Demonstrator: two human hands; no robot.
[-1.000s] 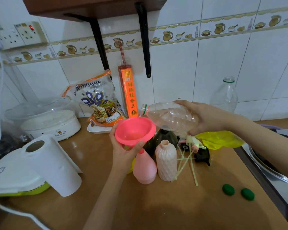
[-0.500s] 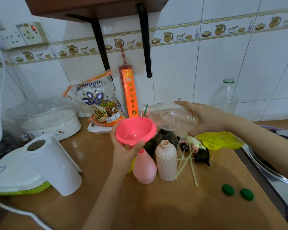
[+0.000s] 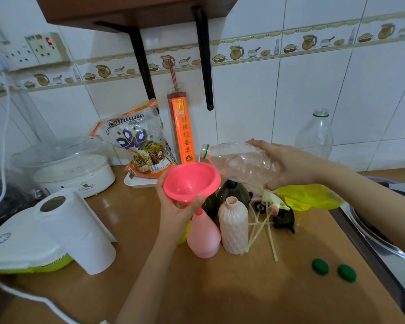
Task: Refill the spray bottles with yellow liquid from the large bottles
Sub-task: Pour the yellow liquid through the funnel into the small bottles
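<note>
Left hand (image 3: 175, 211) is gripping the pink funnel (image 3: 191, 181) by its underside, fingers and thumb curled round the cone; the spout is sitting in the neck of the pink spray bottle (image 3: 204, 237), which is standing on the tabletop (image 3: 220, 288). Right hand (image 3: 288, 167) is wrapping the large clear bottle (image 3: 241, 162) near its base, holding it almost horizontal with its open mouth just above the funnel's far rim. Grip on both is firm, nothing slack.

The clear bottle is looking nearly empty; can't see any stream, and can't tell if liquid is pooling in the funnel.

To do this step well, my read:
- Mouth is sitting over the rim, not the bowl. Bringing it inward so drips are landing inside.
- Tipping the base up gradually to drain the last of it; slow, since a narrow spout backs up.
- Keeping the funnel upright and seated; the pink bottle is light and narrow-topped, so the left hand is doing the steadying.
- Watching the level: the bottle is opaque, so overflow is the main risk.

The ribbed peach spray bottle (image 3: 233, 225) is standing just beside it, open-necked, probably next. A second clear bottle (image 3: 313, 136) is standing by the wall, also looking empty. Spray heads with dip tubes (image 3: 267, 218) are lying behind, two green caps (image 3: 320, 266) off to the right.
</note>
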